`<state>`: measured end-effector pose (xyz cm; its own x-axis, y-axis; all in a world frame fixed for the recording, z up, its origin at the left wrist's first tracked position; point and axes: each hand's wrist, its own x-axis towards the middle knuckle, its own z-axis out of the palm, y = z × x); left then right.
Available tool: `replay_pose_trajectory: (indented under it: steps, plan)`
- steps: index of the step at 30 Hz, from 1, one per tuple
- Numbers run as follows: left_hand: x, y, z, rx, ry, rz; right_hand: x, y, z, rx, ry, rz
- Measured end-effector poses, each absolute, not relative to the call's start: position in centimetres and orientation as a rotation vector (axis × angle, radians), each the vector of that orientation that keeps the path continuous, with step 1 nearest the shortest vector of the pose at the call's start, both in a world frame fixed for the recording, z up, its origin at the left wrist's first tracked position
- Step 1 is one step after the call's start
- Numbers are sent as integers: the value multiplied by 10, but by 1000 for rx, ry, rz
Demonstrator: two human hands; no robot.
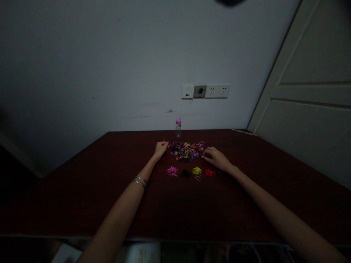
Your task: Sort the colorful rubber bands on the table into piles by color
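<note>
A mixed heap of small multicoloured rubber bands (187,150) lies on the dark red table (175,208). At its left edge rests my left hand (161,149), fingers curled together; what they hold, if anything, is too small to make out. My right hand (215,158) touches the heap's right edge, thumb and fingers closed in a pinch whose content I cannot make out. Nearer to me sit separate piles of pink bands (172,171), black bands (185,174), yellow bands (196,171) and red bands (210,172). A tiny blue piece (219,171) shows beside the red pile, under my right wrist.
Behind the heap stands a clear bottle with a pink top (178,130). The wall at the back carries a row of sockets and switches (205,91). A pale panelled door (309,98) is on the right. Below the table's front edge, items on a shelf are partly visible.
</note>
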<state>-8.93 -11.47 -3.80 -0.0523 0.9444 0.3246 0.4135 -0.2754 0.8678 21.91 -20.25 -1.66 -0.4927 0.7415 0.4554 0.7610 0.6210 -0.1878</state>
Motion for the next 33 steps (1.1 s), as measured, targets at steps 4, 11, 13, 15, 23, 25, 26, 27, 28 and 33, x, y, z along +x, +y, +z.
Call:
replay_pose_trajectory:
  steps: [4,11,13,15,23,25,26,27,28,33]
  plan:
    - [-90,-114,-39,1707,1453,1307,222,-198,-19,-1175,-2302,16]
    - [-88,-120,-31,1730,1480,1274,226,-192,-22,-1167,-2149,150]
    - [-87,-121,-30,1725,1482,1273,226,-191,-21,-1159,-2127,188]
    - [-87,-122,-30,1726,1479,1274,227,-191,-21,-1157,-2114,223]
    - [-86,-125,-28,1730,1488,1271,227,-194,-19,-1188,-2108,298]
    - [-86,-125,-28,1729,1486,1270,227,-195,-17,-1195,-2105,313]
    - [-86,-124,-28,1730,1484,1268,227,-195,-16,-1196,-2104,318]
    - [-86,-124,-28,1729,1485,1268,226,-196,-15,-1198,-2103,323]
    - [-86,-124,-28,1728,1487,1267,226,-196,-15,-1199,-2101,328]
    - [-86,-125,-28,1734,1493,1264,222,-199,-11,-1188,-2073,365]
